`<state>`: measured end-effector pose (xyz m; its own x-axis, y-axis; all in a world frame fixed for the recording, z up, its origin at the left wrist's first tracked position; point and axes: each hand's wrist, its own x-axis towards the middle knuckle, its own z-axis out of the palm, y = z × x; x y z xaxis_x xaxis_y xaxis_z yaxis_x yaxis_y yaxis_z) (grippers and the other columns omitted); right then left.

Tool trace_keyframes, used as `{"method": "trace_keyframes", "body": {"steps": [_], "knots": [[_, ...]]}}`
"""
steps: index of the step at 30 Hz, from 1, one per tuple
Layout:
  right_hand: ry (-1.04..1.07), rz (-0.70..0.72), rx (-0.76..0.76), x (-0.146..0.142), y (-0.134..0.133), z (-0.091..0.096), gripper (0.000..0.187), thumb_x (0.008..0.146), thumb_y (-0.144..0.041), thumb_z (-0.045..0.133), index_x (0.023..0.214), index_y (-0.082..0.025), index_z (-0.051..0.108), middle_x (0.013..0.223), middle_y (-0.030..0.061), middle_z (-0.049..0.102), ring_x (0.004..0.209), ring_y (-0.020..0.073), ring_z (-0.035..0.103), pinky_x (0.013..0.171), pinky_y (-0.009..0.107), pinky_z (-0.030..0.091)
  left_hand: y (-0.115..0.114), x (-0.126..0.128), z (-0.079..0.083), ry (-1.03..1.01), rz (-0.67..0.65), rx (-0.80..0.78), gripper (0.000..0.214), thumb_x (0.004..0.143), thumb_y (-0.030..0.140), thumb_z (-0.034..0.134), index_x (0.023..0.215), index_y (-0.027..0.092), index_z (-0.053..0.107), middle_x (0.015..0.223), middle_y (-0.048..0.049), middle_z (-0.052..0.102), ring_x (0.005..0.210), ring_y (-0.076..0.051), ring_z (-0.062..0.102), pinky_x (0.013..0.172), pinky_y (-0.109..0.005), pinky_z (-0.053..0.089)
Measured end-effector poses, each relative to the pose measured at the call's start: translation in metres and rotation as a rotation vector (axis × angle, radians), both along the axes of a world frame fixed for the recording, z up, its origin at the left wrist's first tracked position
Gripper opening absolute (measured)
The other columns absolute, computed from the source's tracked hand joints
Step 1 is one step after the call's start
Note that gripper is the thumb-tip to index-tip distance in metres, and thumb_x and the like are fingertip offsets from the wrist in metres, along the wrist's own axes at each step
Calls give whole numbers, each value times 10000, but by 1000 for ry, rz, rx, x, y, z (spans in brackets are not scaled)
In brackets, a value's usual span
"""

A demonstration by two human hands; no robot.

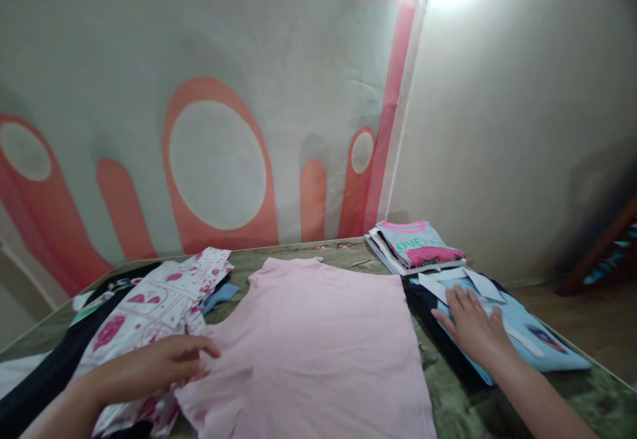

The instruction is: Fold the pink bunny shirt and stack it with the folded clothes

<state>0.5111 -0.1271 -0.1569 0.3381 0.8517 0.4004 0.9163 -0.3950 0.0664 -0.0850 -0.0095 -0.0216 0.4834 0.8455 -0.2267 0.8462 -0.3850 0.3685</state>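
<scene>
A pale pink shirt (323, 353) lies spread out in front of me, its neck edge toward the wall. One sleeve sticks out at its left side; no sleeve shows at the right. Over that left sleeve is my left hand (186, 359), fingers loosely bent and apart, with no cloth clearly gripped. My right hand (472, 323) rests flat, fingers spread, on a folded light blue collared shirt (527, 333) with a small dark print. Dark cloth shows beneath the blue shirt.
At the left lies a loose heap with a white and pink printed garment (154, 306) and dark clothes (54, 373). A stack of folded shirts (418, 243), grey with pink trim on top, sits at the back right. The patterned green tabletop (343, 256) meets a wall with a pink-patterned hanging (318, 48).
</scene>
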Motion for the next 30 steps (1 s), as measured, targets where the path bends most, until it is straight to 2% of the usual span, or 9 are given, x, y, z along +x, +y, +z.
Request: {"method": "trace_keyframes", "body": {"steps": [2, 6, 10, 14, 17, 20, 22, 25, 30], "knots": [[17, 124, 37, -20, 8, 8, 533, 951, -393, 317, 1350, -96, 509, 1506, 213, 355, 1408, 382, 269, 1051, 688, 226, 7, 21, 9, 26, -77, -113, 387, 867, 456, 467, 1124, 270, 688, 852, 24, 737, 754, -169, 671, 702, -222, 506], [234, 597, -145, -92, 32, 30, 504, 974, -423, 328, 1388, -188, 493, 1500, 128, 405, 1399, 265, 331, 1098, 473, 323, 38, 81, -10, -12, -157, 187, 461, 923, 428, 378, 1253, 210, 615, 1336, -66, 601, 1236, -222, 533, 1081, -330, 350], [401, 655, -302, -146, 62, 28, 608, 966, -504, 340, 1494, -201, 338, 1573, 114, 258, 1454, 275, 204, 1144, 534, 199, 53, 123, -59, 77, -224, 238, 603, 941, 513, 359, 1473, 229, 380, 1559, -80, 318, 1445, -265, 254, 1154, -459, 225], [420, 685, -326, -147, 90, 18, 573, 982, -488, 310, 1500, -243, 325, 1584, 71, 230, 1468, 254, 158, 1163, 547, 91, 20, 127, -88, 228, -58, 333, 554, 977, 443, 283, 1513, 308, 270, 1599, -45, 180, 1472, -295, 151, 1125, -610, 159], [428, 753, -343, -138, 104, 18, 564, 985, -490, 312, 1504, -270, 309, 1585, 47, 225, 1471, 243, 146, 1168, 534, 85, -11, 111, -73, 288, -48, 256, 620, 909, 440, 441, 1499, 288, 323, 1575, -96, 261, 1437, -325, 262, 1092, -550, 288], [434, 852, -370, -138, 109, 20, 582, 984, -514, 306, 1519, -287, 259, 1591, 31, 201, 1472, 233, 142, 1171, 525, 70, -3, 95, -37, 200, -211, 73, 503, 829, 514, 551, 1307, 358, 579, 1362, -46, 589, 1237, -282, 552, 1017, -410, 411], [432, 891, -366, -142, 109, 21, 576, 989, -513, 294, 1522, -301, 242, 1591, 22, 198, 1471, 225, 148, 1174, 516, 57, 27, 90, -17, 94, -74, 184, 430, 880, 507, 453, 1164, 274, 675, 1261, -62, 659, 1178, -249, 590, 1021, -362, 397], [436, 899, -349, -146, 107, 20, 569, 991, -524, 283, 1519, -314, 248, 1588, 19, 211, 1468, 226, 161, 1175, 510, 47, 88, 90, -7, 42, 296, 299, 491, 872, 530, 398, 998, 164, 701, 1078, -151, 717, 1083, -295, 625, 953, -391, 424], [454, 896, -329, -146, 106, 19, 561, 985, -532, 303, 1508, -328, 279, 1577, 19, 253, 1459, 224, 196, 1175, 502, 60, 148, 99, -18, 5, 379, 245, 457, 801, 536, 452, 569, 179, 621, 521, -109, 629, 651, -292, 655, 651, -359, 481]]}}
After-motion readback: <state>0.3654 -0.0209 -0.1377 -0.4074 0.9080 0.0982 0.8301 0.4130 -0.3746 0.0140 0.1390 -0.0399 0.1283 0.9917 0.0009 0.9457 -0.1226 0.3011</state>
